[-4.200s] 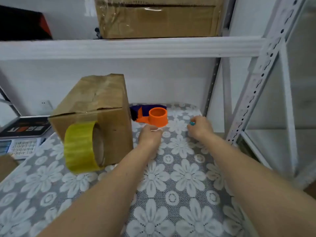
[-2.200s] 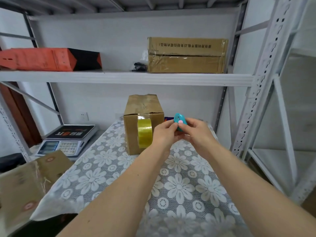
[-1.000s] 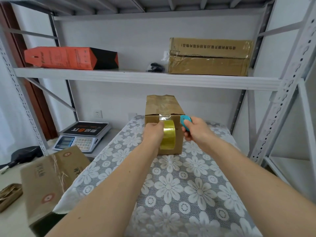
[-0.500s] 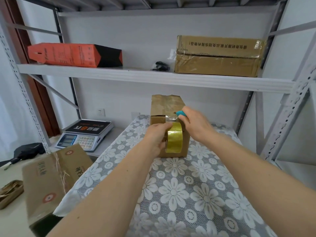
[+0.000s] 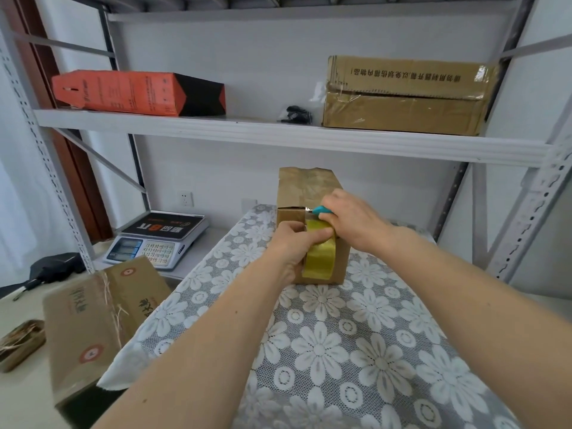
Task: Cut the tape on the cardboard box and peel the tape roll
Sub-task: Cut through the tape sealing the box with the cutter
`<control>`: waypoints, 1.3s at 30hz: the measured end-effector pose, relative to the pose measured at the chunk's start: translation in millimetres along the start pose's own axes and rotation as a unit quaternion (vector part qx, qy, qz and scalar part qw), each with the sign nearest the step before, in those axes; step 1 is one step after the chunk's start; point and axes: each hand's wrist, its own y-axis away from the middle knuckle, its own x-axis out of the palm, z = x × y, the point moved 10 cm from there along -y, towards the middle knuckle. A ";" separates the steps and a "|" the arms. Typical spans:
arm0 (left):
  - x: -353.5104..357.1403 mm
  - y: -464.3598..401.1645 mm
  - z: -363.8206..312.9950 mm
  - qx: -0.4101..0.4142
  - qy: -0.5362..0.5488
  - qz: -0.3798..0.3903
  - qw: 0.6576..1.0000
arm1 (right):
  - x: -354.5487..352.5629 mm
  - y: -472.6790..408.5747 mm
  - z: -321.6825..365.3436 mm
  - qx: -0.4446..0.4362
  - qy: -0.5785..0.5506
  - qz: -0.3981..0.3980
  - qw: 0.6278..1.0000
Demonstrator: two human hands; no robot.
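A brown cardboard box [image 5: 305, 188] stands at the far end of the flower-patterned table. A yellow tape roll [image 5: 320, 258] leans against the box's near face. My left hand [image 5: 294, 246] grips the roll from its left side, thumb lying across its top. My right hand [image 5: 353, 219] holds a small teal cutter [image 5: 320, 209]. The cutter's tip rests at the shiny clear tape on the box's top front edge, just above the roll. The cutter's blade is hidden.
A white lace cloth [image 5: 340, 351] covers the table. A digital scale [image 5: 158, 238] sits to the left, and a printed carton [image 5: 99, 317] stands nearer at the left. On the shelf above are an orange and black box [image 5: 136, 92] and a large taped carton [image 5: 405, 94].
My right hand has moved the teal cutter from beside the box up to the tape at its top front edge. My left hand has closed around the yellow roll.
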 end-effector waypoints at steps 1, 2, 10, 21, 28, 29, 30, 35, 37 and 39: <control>-0.1 -0.6 0.0 -0.004 0.000 -0.006 1.000 | 1.0 -1.2 0.9 -0.004 0.007 0.004 1.000; 0.0 -1.7 0.6 -0.008 0.002 -0.012 1.000 | 1.4 -2.0 2.2 -0.008 0.016 0.005 1.000; 0.0 -5.6 1.3 -0.028 0.018 -0.031 0.999 | -0.8 -0.4 7.1 -0.025 0.033 -0.014 0.999; 2.2 -2.7 0.5 -0.039 0.023 -0.020 0.999 | -0.8 -1.2 16.0 -0.048 0.094 0.015 0.994; 4.9 4.1 -1.0 -0.033 0.016 -0.009 0.999 | -2.2 -1.4 25.3 -0.076 0.147 0.030 0.986; 4.0 3.9 -0.9 -0.032 0.015 -0.011 0.999 | -2.3 -1.7 26.0 -0.076 0.148 0.033 0.986; 3.9 4.0 -0.9 -0.033 0.012 -0.009 0.999 | -2.2 -1.9 26.3 -0.077 0.148 0.035 0.985; 3.8 0.8 -0.6 -0.032 0.010 -0.003 0.999 | -0.7 -4.3 26.5 -0.076 0.147 0.038 0.985; 4.0 1.3 -1.6 -0.029 0.011 -0.001 1.000 | -0.4 -4.2 26.8 -0.077 0.149 0.041 0.985; 4.8 0.9 -2.3 -0.027 0.008 0.003 1.000 | -0.1 -4.1 26.6 -0.079 0.154 0.042 0.984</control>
